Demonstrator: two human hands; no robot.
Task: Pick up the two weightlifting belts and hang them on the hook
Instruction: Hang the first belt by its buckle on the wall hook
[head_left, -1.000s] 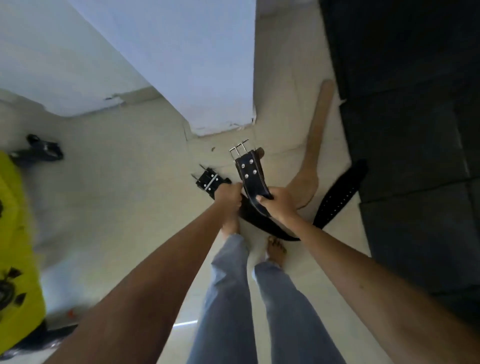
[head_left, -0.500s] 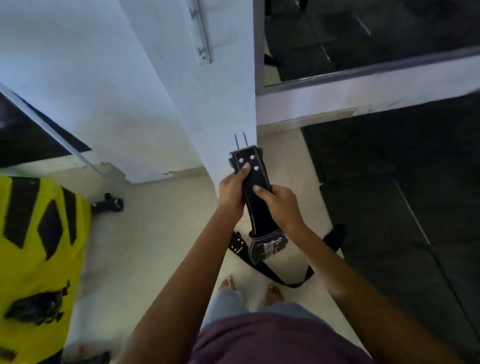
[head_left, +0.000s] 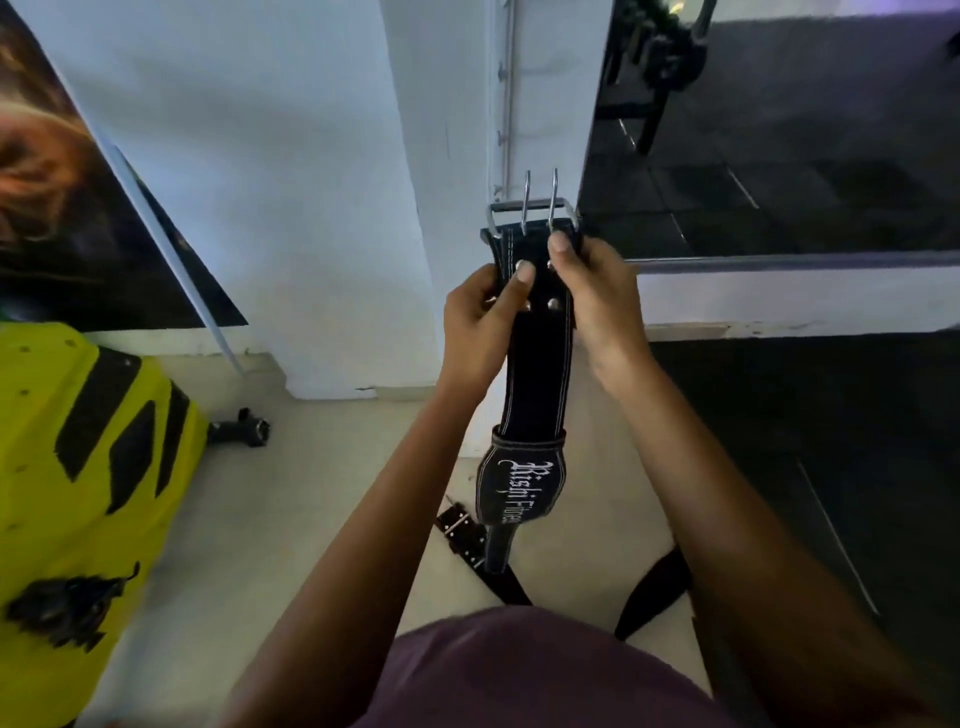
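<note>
1. 2 hands hold up a black leather weightlifting belt with white stitching (head_left: 540, 364), buckle end uppermost, in front of a white wall pillar (head_left: 441, 156)
2. Its steel double-prong buckle (head_left: 532, 210) stands above the fingers, both prongs pointing up past the frame
3. The left hand (head_left: 480, 322) wraps the belt's left edge just under the buckle, thumb pressed flat on the front near the rivets, fingers curled behind
4. The right hand (head_left: 597, 296) clamps the right edge a little higher, thumb tip on the leather right below the buckle bar
5. Below the hands the belt hangs straight down and widens into a padded section printed with white gothic lettering (head_left: 522, 488); its tail drops toward the floor
6. A second black belt with a row of metal eyelets (head_left: 467, 540) lies on the pale tiled floor (head_left: 311, 519) beneath the hanging one, curving round to a tapered end at the right; whether the 2 touch cannot be told
7. A thin metal strip with small brackets (head_left: 506, 104) runs up the pillar above the buckle
8. Right of the pillar a mirror panel (head_left: 779, 130) sits over a white ledge, with dark rubber mat flooring (head_left: 805, 441) below
9. At left a yellow and black machine cover (head_left: 78, 493) fills the corner, a small black caster-like part (head_left: 241, 428) beside it, and a dark poster (head_left: 78, 234) leans on the wall
10. A purple shirt (head_left: 519, 670) fills the bottom edge
</note>
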